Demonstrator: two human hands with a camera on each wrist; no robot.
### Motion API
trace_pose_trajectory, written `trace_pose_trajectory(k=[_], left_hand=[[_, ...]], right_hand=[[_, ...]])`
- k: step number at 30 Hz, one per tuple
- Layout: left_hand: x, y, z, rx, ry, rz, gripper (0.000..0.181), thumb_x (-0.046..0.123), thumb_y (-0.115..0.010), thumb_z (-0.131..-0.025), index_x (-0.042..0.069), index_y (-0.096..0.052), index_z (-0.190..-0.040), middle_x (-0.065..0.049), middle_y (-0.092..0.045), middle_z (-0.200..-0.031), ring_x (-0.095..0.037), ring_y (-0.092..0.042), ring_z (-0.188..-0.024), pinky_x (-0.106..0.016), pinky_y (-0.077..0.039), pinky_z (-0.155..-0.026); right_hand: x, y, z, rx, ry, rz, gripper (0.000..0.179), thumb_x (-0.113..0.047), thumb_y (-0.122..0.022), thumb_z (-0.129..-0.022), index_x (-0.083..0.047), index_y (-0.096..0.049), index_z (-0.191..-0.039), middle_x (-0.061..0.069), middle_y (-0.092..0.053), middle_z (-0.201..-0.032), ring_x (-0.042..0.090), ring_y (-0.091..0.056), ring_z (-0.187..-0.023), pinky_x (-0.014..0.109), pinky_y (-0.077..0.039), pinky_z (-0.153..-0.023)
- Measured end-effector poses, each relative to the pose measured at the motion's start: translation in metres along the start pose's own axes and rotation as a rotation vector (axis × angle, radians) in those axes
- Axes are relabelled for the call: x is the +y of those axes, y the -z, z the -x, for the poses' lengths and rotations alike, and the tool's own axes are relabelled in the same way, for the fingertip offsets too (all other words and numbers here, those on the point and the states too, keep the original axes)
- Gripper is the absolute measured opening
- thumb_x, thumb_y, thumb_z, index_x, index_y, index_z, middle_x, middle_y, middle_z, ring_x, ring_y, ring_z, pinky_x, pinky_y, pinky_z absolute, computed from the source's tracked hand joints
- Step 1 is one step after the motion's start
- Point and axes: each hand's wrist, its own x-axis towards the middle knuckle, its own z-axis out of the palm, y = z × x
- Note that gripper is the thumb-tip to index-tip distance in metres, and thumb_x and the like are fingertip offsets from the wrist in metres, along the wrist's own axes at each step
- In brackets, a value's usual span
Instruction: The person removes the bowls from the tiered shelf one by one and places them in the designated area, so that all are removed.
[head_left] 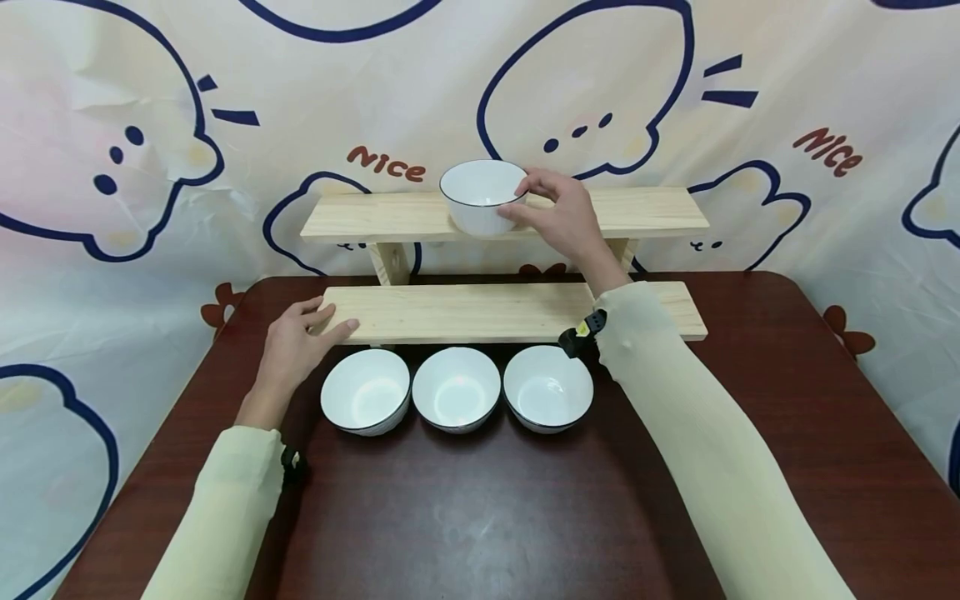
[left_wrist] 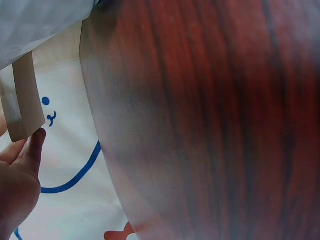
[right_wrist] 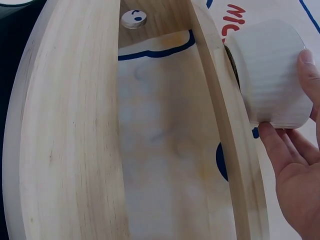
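Observation:
My right hand (head_left: pixel 558 212) holds a white bowl (head_left: pixel 480 218) with a thin dark rim by its right side, thumb in front and fingers at the rim. The bowl is upright at the middle of the upper board of a two-tier wooden shelf (head_left: pixel 360 217); whether its base bears fully on the board I cannot tell. In the right wrist view the bowl (right_wrist: pixel 275 75) is beside the upper board's edge. My left hand (head_left: pixel 296 346) grips the left end of the lower board (head_left: pixel 465 312), with the thumb along its front corner.
Three similar white bowls, the left (head_left: pixel 366 390), middle (head_left: pixel 457 388) and right (head_left: pixel 548 387), stand in a row before the lower board. Everything is on a dark brown table (head_left: pixel 480 525). A cartoon-printed cloth (head_left: pixel 420 92) hangs behind the shelf.

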Motion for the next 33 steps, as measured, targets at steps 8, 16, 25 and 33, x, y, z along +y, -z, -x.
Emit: trace_pose_trajectory(k=[8, 16, 25, 33], left_hand=[[-0.001, -0.001, 0.001, 0.006, -0.014, -0.002, 0.076, 0.051, -0.071, -0.093, -0.006, -0.055, -0.140, -0.024, -0.042, -0.154, -0.045, -0.043, -0.136, -0.060, -0.042, -0.103], [-0.002, -0.002, 0.001, 0.015, -0.019, -0.003, 0.074, 0.050, -0.071, -0.093, -0.006, -0.055, -0.140, -0.023, -0.042, -0.154, -0.045, -0.044, -0.136, -0.059, -0.043, -0.103], [-0.003, -0.002, 0.001, 0.022, -0.026, -0.007, 0.073, 0.049, -0.072, -0.093, -0.006, -0.055, -0.139, -0.022, -0.043, -0.155, -0.045, -0.046, -0.135, -0.059, -0.044, -0.102], [-0.003, -0.002, 0.002, 0.031, -0.033, 0.000, 0.072, 0.048, -0.072, -0.093, -0.006, -0.056, -0.139, -0.023, -0.043, -0.154, -0.045, -0.046, -0.134, -0.059, -0.044, -0.102]], right_hand=[[0.002, 0.005, 0.009, 0.012, 0.000, -0.017, 0.026, -0.017, -0.086, -0.083, -0.003, -0.066, -0.092, 0.007, -0.063, -0.138, 0.019, -0.055, -0.129, 0.038, -0.038, -0.112], [-0.001, 0.009, 0.017, 0.018, 0.008, -0.008, 0.027, -0.017, -0.087, -0.082, -0.002, -0.068, -0.093, 0.007, -0.062, -0.139, 0.021, -0.055, -0.130, 0.040, -0.039, -0.111], [-0.002, 0.015, 0.026, 0.048, 0.032, 0.012, 0.028, -0.016, -0.088, -0.081, 0.000, -0.068, -0.094, 0.009, -0.064, -0.136, 0.021, -0.056, -0.129, 0.040, -0.042, -0.110], [-0.005, 0.022, 0.033, 0.031, 0.020, 0.003, 0.028, -0.013, -0.088, -0.080, 0.000, -0.067, -0.092, 0.009, -0.061, -0.140, 0.017, -0.051, -0.136, 0.039, -0.040, -0.112]])
